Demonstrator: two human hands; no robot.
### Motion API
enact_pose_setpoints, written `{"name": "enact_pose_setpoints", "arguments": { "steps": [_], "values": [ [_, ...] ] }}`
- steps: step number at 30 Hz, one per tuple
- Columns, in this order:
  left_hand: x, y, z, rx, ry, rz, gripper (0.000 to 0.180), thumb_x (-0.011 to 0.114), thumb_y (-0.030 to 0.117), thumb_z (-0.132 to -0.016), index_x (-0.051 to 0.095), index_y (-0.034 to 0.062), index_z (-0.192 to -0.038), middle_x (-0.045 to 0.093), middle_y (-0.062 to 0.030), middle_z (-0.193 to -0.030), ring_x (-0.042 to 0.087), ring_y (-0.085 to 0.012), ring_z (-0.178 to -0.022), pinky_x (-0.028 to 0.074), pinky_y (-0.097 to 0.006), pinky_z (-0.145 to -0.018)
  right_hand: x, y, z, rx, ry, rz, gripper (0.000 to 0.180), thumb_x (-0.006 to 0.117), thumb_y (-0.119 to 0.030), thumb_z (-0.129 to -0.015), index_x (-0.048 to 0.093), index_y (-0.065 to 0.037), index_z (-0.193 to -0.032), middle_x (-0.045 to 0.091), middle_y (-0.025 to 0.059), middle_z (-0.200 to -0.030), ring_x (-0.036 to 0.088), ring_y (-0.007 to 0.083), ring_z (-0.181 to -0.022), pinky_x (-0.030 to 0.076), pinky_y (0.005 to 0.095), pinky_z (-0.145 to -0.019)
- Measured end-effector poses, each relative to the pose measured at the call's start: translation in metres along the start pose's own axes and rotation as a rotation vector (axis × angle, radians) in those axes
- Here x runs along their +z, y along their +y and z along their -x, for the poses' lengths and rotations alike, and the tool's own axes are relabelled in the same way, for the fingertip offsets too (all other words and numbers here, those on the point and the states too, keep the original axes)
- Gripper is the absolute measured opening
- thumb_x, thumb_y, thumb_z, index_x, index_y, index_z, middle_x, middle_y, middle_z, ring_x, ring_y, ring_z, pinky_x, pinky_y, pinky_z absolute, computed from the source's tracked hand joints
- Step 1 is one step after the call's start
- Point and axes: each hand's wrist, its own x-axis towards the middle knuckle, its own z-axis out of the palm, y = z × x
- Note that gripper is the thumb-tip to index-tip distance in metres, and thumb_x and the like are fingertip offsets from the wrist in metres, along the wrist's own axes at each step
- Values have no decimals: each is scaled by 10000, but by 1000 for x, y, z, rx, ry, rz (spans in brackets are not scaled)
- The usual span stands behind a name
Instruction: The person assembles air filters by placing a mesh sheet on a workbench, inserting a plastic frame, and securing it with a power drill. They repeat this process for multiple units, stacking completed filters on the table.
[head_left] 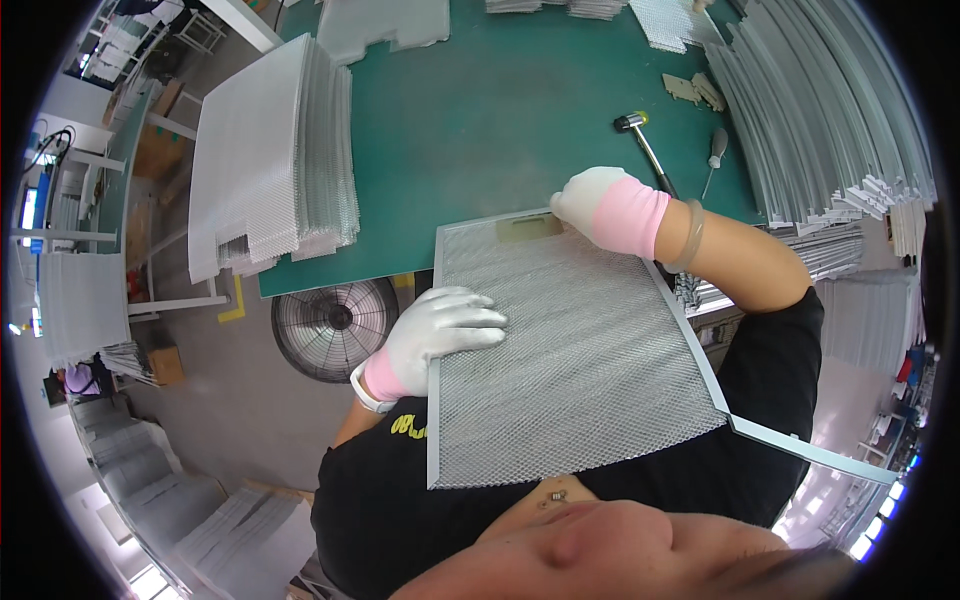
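A silver mesh filter panel (570, 370), edged by pale metal frame strips, leans from the green table toward my body. My left hand (440, 328), in a white glove with a pink cuff, lies on the panel's left part, its fingers stretched flat over the mesh. At the far edge, my right hand (602, 205), gloved alike, is closed on the frame near the corner; its fingertips are partly hidden. A tan rectangular patch (530, 229) shows beside it. From the near right corner, a loose-angled frame strip (810, 455) sticks outward, away from the mesh.
On the green table (450, 130) lie a hammer (645, 145), a screwdriver (716, 155) and tan pieces (690, 90). A mesh sheet stack (250, 150) stands left; many metal frame strips (810, 110) are stacked right. A round floor fan (338, 318) stands below the table's edge.
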Motion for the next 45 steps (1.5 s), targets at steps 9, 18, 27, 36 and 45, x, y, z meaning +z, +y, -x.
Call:
{"name": "enact_pose_setpoints", "arguments": {
  "steps": [9, 18, 27, 36, 45],
  "values": [
    [-4, -4, -1, -17, -18, 55, 390, 712, 253, -737, 714, 132, -1107, 713, -85, -1177, 652, -331, -1127, 476, -450, -969, 25, 13, 6, -71, 166, -39, 181, 652, -54, -821, 710, -50, -993, 705, 164, -901, 698, 360, -886, 571, 424, -790],
    [-4, -4, 0, -32, -21, 85, 375, 665, 191, -753, 715, 130, -1119, 711, -86, -1194, 649, -329, -1138, 469, -446, -992, 24, 6, -4, -4, 134, -97, 98, 644, -52, -799, 679, -29, -888, 681, 159, -852, 685, 346, -877, 554, 416, -791],
    [-5, -3, -1, -24, -35, 50, 371, 708, 251, -773, 713, 136, -1126, 708, -82, -1193, 650, -332, -1132, 468, -445, -988, 17, 5, -12, -78, 43, 38, 134, 657, -69, -811, 708, -22, -925, 715, 167, -864, 708, 350, -853, 570, 427, -768],
    [-6, 0, -1, -33, -22, 33, 375, 711, 277, -792, 713, 147, -1144, 707, -75, -1204, 648, -332, -1140, 468, -452, -999, 16, 6, -5, -139, 53, 172, 131, 664, -71, -815, 729, -40, -924, 724, 153, -891, 703, 348, -845, 569, 401, -750],
    [-12, 6, -11, -19, -59, 59, 378, 714, 291, -800, 716, 142, -1147, 706, -80, -1204, 642, -332, -1155, 470, -456, -1012, 118, 196, 69, 691, 835, -736, 564, 747, -259, -813, 575, -11, -1290, 621, 198, -1210, 675, 297, -960, 524, 377, -907]
  ]
}}
